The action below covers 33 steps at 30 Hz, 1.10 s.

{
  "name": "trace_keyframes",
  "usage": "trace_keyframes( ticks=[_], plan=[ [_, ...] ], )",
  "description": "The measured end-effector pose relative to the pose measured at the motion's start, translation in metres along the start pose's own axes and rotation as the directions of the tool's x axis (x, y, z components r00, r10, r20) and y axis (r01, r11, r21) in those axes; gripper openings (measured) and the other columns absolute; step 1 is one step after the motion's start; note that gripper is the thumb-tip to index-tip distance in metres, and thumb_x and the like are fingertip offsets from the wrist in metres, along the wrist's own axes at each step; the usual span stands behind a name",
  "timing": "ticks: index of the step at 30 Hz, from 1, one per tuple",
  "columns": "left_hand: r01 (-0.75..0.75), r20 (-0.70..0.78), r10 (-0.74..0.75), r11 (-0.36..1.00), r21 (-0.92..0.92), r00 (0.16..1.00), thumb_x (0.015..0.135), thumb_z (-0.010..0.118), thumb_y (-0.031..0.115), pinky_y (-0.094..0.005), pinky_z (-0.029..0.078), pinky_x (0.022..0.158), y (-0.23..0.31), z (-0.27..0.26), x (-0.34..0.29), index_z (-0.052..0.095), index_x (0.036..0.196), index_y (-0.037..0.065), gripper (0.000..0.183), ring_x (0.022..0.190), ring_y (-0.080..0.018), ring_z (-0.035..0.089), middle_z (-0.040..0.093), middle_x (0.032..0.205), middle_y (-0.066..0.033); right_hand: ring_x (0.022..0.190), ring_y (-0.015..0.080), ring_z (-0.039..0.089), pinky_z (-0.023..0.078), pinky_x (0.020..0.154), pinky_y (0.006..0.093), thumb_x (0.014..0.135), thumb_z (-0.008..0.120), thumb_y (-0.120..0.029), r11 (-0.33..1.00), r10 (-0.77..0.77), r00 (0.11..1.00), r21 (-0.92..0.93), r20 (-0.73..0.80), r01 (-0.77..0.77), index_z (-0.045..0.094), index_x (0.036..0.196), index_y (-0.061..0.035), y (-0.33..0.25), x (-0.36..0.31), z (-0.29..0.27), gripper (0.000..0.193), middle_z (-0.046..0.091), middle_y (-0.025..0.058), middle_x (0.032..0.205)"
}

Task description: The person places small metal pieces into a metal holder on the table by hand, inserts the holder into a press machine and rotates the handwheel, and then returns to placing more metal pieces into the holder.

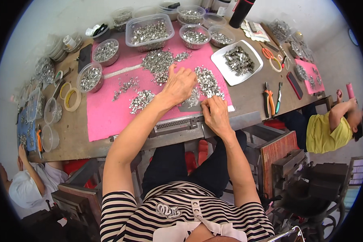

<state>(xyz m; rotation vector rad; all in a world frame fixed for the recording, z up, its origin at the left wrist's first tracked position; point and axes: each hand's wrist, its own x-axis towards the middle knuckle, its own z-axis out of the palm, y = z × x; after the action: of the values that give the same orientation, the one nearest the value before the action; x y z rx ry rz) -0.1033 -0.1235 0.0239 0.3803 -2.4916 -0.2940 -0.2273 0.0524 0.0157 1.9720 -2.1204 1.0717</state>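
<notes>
A pink mat (pixel 105 117) lies before me, with heaps of small shiny silver metal pieces on it. My left hand (pixel 179 85) reaches over the mat between the far heap of metal pieces (pixel 158 62) and the right heap of metal pieces (pixel 207 80). Its fingers are bent, and the tips are partly hidden. At the mat's near right edge my right hand (pixel 217 115) has its fingers drawn together beside the right heap; what they hold is too small to make out. A dark flat plate (pixel 186 108) lies just left of it. Nearer on the left sits a smaller heap (pixel 142 101).
Along the back stand a rectangular clear tub (pixel 130 39) and several round tubs of pieces. A white tray (pixel 254 72) holds more. Pliers (pixel 266 97), scissors (pixel 276 64) and a phone (pixel 294 85) lie right; tape rolls (pixel 72 105) left. People sit at both sides.
</notes>
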Motion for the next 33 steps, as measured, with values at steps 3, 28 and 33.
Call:
trace_keyframes(
  ticks=[3, 28, 33],
  plan=[
    [0.022, -0.093, -0.028, 0.998, -0.062, 0.995, 0.089, 0.067, 0.009, -0.0545, 0.034, 0.102, 0.021, -0.035, -0.026, 0.064, 0.096, 0.007, 0.008, 0.095, -0.028, 0.06, 0.061, 0.093, -0.0071, 0.083, 0.0295, 0.056, 0.038, 0.076, 0.0424, 0.085, 0.07, -0.003, 1.0, -0.007, 1.0, 0.006, -0.019, 0.007, 0.063, 0.09, -0.0056, 0.0, 0.0, -0.006, 0.009, 0.058, 0.0096, 0.085],
    [0.342, -0.149, -0.336, 0.939, 0.016, 0.93, 0.082, 0.082, 0.031, -0.044, 0.038, 0.093, 0.08, -0.086, -0.157, 0.068, 0.113, 0.008, 0.042, 0.102, -0.0273, 0.056, 0.06, 0.108, -0.008, 0.092, 0.0315, 0.064, 0.05, 0.085, 0.0404, 0.086, 0.072, 0.001, 0.941, -0.064, 0.997, 0.33, -0.05, 0.077, 0.068, 0.103, 0.0006, -0.033, -0.031, -0.008, 0.017, 0.069, 0.014, 0.1],
    [0.373, -0.21, -0.359, 0.928, 0.025, 0.909, 0.079, 0.084, 0.031, -0.0424, 0.037, 0.087, 0.074, -0.069, -0.175, 0.068, 0.112, 0.007, 0.043, 0.097, -0.0277, 0.055, 0.058, 0.105, -0.0078, 0.099, 0.0315, 0.062, 0.047, 0.089, 0.04, 0.083, 0.079, -0.005, 0.969, -0.035, 0.998, 0.243, -0.054, 0.047, 0.068, 0.106, -0.0009, -0.039, -0.031, -0.001, 0.026, 0.068, 0.0125, 0.105]
  ],
)
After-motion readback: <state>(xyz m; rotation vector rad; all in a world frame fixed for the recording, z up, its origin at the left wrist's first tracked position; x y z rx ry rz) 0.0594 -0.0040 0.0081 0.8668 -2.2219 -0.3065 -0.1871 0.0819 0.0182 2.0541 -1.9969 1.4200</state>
